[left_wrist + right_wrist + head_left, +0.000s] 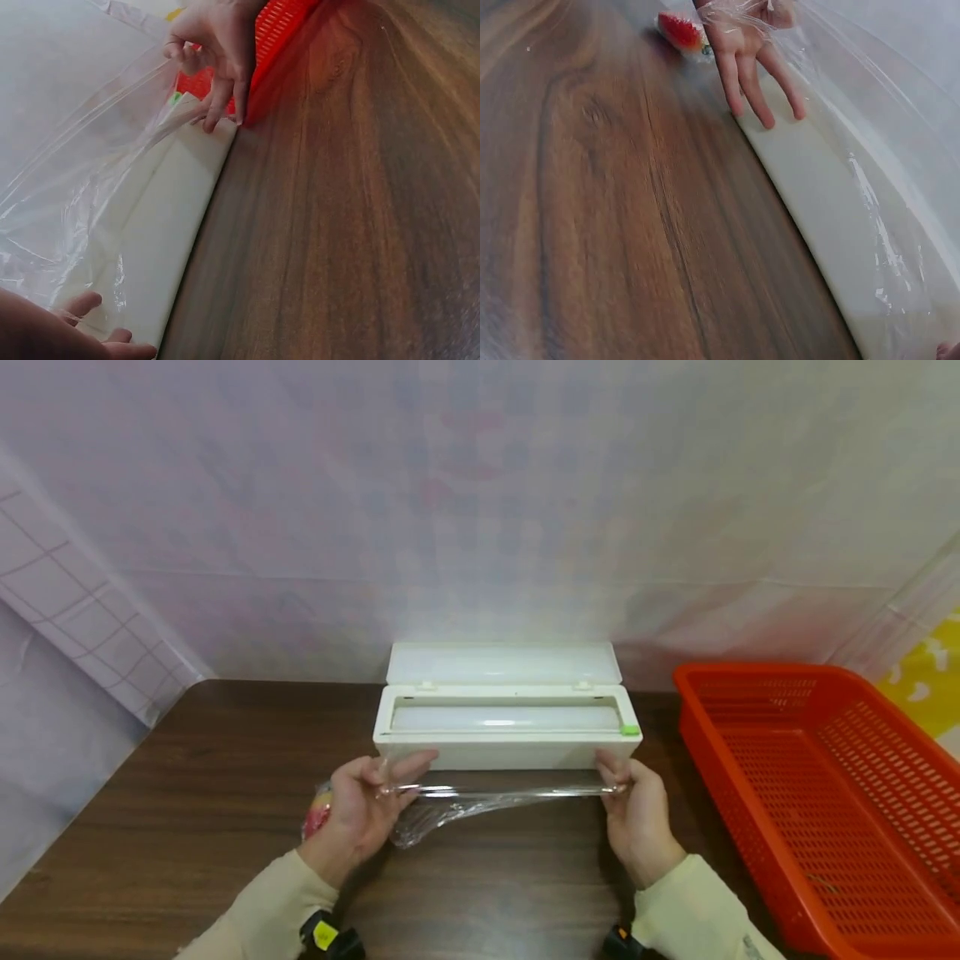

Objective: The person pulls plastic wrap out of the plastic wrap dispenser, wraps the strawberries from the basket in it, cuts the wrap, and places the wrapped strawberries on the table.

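A sheet of clear plastic wrap [495, 794] stretches between both hands, in front of a white wrap dispenser box [510, 756]. My left hand [362, 806] pinches the wrap's left end by the box's front left corner. At the opposite end, my right hand [636, 814] pinches the wrap near the front right corner. The dispenser's lid [502, 663] stands raised at the back, and a white roll [502, 718] shows inside. In the right wrist view, other fingers of the left hand [746, 56] extend to the box's front face. A loose fold of wrap hangs by the left hand.
A red plastic basket [840, 827] stands on the right of the brown wooden table [187, 827]. Partly hidden behind the left hand lies a red and yellow item [317, 814] in clear film. A green piece [629, 730] sits on the box's right end.
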{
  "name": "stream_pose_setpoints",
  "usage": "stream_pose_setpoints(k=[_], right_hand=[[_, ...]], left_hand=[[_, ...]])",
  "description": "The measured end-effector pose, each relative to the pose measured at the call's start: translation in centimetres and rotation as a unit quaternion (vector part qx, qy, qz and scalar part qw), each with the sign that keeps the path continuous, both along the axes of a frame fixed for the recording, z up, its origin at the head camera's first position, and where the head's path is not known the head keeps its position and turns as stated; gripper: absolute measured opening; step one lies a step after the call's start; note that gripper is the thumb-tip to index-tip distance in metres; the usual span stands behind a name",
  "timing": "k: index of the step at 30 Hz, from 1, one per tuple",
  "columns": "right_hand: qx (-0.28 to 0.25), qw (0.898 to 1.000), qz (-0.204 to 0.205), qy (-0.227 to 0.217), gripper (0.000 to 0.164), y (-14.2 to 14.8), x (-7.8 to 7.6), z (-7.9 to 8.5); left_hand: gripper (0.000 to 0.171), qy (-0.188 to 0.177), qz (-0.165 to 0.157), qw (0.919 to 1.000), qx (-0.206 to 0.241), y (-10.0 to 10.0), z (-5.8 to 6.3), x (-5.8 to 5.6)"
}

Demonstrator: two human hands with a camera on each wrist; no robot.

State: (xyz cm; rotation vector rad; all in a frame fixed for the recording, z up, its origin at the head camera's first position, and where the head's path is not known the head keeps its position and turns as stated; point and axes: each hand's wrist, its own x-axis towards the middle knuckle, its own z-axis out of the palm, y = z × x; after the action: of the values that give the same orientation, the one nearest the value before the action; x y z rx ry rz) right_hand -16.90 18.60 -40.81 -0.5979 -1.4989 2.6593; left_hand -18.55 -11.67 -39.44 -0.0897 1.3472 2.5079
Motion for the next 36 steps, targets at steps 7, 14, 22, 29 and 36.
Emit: stream_pose_setpoints(k=[7,14,22,29,36], right_hand=[[-0.048,0.998,0.034,0.035,0.028,0.1,0.6,-0.1],[-0.08,0.993,0.06,0.07,0.034,-0.1,1.5,0.0],[-0.091,0.989,0.089,0.073,0.032,0.4,1.4,-0.1],[-0.005,0.999,0.031,-0.009,0.036,1.1,1.3,-0.1],[0.04,0.998,0.031,-0.034,0.031,1.4,2.3,-0.9]], left_hand=[[0.042,0.01,-0.015,0.9993,0.032,-0.5,0.1,0.2],[0.034,0.017,-0.048,0.994,0.097,-1.2,0.0,0.3],[0.039,0.015,-0.068,0.9973,0.023,-1.5,-0.4,-0.2],[0.028,-0.028,-0.172,0.9722,-0.156,-1.9,-0.3,0.2],[0.024,-0.007,-0.171,0.958,-0.23,-1.5,-0.6,1.1]])
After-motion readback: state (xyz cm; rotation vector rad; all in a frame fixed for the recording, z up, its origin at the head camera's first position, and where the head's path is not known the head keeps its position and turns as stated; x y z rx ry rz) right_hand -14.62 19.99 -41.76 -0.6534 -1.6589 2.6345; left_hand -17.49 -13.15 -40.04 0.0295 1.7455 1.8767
